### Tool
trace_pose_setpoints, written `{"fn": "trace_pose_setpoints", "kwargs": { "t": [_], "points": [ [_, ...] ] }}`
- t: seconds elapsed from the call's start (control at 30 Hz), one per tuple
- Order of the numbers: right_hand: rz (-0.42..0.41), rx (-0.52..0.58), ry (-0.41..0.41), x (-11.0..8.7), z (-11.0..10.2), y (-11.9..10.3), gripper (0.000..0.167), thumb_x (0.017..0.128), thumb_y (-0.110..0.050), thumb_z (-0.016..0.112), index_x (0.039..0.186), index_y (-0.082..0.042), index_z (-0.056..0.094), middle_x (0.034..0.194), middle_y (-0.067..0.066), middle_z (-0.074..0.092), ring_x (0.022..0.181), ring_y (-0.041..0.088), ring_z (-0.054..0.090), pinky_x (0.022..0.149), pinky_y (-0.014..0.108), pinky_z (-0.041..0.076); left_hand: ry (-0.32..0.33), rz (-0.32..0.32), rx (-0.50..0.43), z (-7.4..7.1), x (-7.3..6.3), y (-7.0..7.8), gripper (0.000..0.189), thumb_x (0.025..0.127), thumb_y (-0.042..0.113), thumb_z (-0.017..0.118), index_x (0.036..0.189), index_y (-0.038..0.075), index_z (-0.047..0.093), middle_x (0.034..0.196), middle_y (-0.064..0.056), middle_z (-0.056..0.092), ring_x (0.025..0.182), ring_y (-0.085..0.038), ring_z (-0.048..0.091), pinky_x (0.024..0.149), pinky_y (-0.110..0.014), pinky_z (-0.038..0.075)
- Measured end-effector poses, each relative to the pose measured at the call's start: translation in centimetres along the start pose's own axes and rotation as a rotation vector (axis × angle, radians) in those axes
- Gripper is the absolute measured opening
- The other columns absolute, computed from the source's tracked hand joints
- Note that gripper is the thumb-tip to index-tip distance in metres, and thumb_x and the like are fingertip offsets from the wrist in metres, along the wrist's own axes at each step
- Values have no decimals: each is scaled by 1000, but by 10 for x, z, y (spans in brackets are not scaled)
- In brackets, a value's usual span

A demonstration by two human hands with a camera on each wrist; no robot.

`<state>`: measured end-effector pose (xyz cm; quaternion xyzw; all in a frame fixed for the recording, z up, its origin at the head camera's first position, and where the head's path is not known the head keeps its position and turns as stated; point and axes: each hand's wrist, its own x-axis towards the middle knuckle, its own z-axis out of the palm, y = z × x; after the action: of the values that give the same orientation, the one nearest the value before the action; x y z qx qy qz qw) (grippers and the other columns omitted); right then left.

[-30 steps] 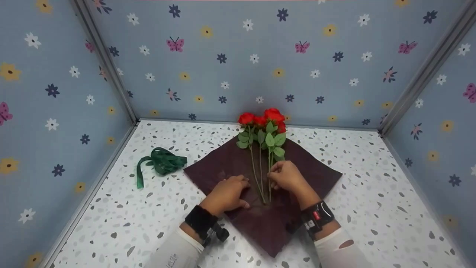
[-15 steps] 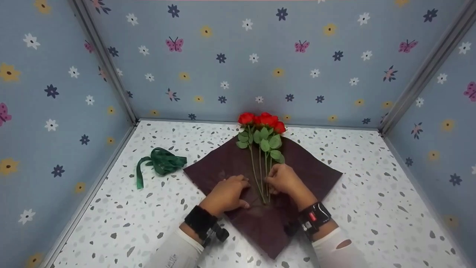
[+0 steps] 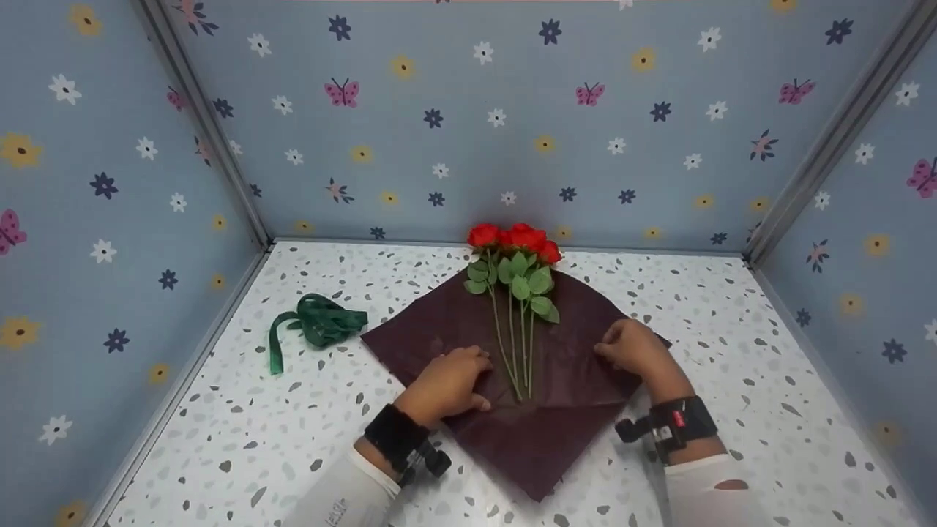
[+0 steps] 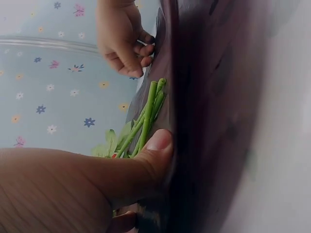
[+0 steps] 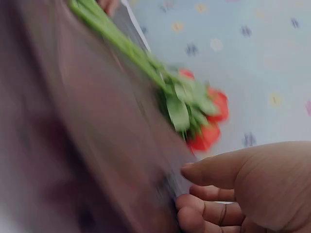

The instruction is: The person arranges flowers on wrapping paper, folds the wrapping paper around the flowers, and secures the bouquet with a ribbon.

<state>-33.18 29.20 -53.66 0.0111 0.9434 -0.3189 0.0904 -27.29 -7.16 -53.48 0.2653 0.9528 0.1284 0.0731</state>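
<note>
Several red roses [image 3: 525,238] with green leaves and long stems lie side by side on a dark maroon sheet of wrapping paper [image 3: 531,446]. Their stem ends [image 4: 151,99] show beyond the thumb in the left wrist view. My left hand [image 3: 445,382] rests on the left part of the paper, thumb and fingers spread a little, beside the stems. Over the right part of the paper is my right hand [image 3: 640,355]; no stem is in it. In the right wrist view its thumb [image 5: 209,171] and loosely bent fingers are apart, close to the paper's edge.
A bundle of green ribbon [image 3: 327,322] lies on the speckled white table [image 3: 307,439] to the left, one tail loose. Blue panels [image 3: 468,146] printed with flowers and butterflies stand at the back and both sides. The rose heads reach close to the back panel.
My right hand shifted one rose left and down among the others, let go of its stem, then moved right over the paper. My left hand stayed in place.
</note>
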Motion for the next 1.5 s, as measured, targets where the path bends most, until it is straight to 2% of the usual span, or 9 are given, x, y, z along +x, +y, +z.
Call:
{"fn": "trace_pose_setpoints", "kwargs": {
  "t": [0.17, 0.33, 0.53, 0.73, 0.9, 1.03, 1.2, 1.37, 1.5],
  "points": [
    [9, 9, -25, 0, -12, 20, 29, 98, -19, 88, 109, 2, 72, 92, 13, 75, 75, 20, 71, 66, 32, 58, -10, 13, 24, -2, -1, 0, 71, 93, 44, 94, 151, 9, 71, 164, -14, 63, 152, -37, 60, 122, -64, 54],
    [-6, 49, -38, 2, -12, 26, 29, 97, -20, 90, 109, -1, 71, 89, 7, 73, 73, 18, 68, 66, 31, 57, -14, 71, 0, -4, -5, -8, 56, 95, 45, 92, 139, 14, 77, 161, -13, 63, 148, -38, 62, 118, -71, 53],
    [-40, 81, -42, 1, -9, 31, 28, 97, -19, 90, 109, -1, 71, 82, 4, 72, 69, 16, 67, 64, 31, 56, 9, 137, 1, -7, -13, -19, 41, 91, 38, 96, 127, 19, 86, 141, -6, 69, 131, -30, 65, 111, -58, 58],
    [-14, 100, -35, 1, -9, 35, 28, 97, -18, 90, 109, -2, 70, 82, 3, 72, 70, 17, 67, 65, 31, 57, -35, 108, -9, -15, -19, -17, 32, 90, 27, 98, 118, 16, 88, 161, -15, 68, 148, -35, 66, 125, -50, 54],
    [-27, 112, -44, 1, -9, 35, 28, 98, -19, 89, 109, -2, 70, 82, 2, 72, 70, 16, 67, 65, 31, 57, -97, 66, -38, -21, -23, -16, 52, 74, 32, 109, 118, 15, 88, 160, -13, 69, 150, -33, 65, 127, -45, 51],
    [-23, 107, -37, 1, -9, 35, 28, 98, -19, 89, 109, -2, 70, 79, 1, 70, 69, 15, 66, 64, 30, 55, -154, 43, -60, -25, -25, -14, 80, 59, 34, 115, 131, 14, 85, 166, -12, 63, 155, -33, 59, 130, -45, 49],
    [-21, 105, -38, 1, -8, 37, 29, 98, -20, 89, 110, -1, 70, 80, 1, 71, 70, 15, 67, 65, 30, 56, -201, 28, -65, -27, -27, -13, 102, 52, 37, 117, 144, 14, 78, 176, -13, 52, 161, -35, 53, 133, -48, 45],
    [-15, 110, -44, 1, -9, 37, 29, 99, -20, 89, 111, -2, 70, 81, 1, 72, 72, 15, 68, 66, 30, 57, -208, 29, -77, -29, -28, -13, 98, 52, 36, 116, 140, 16, 80, 175, -12, 53, 160, -35, 55, 133, -48, 45],
    [-20, 114, -48, 1, -10, 38, 28, 99, -21, 88, 111, -2, 70, 81, 1, 71, 72, 15, 68, 67, 30, 57, -188, 37, -82, -31, -29, -12, 85, 51, 34, 116, 128, 19, 85, 151, -3, 73, 135, -27, 71, 118, -45, 58]
  ]
}}
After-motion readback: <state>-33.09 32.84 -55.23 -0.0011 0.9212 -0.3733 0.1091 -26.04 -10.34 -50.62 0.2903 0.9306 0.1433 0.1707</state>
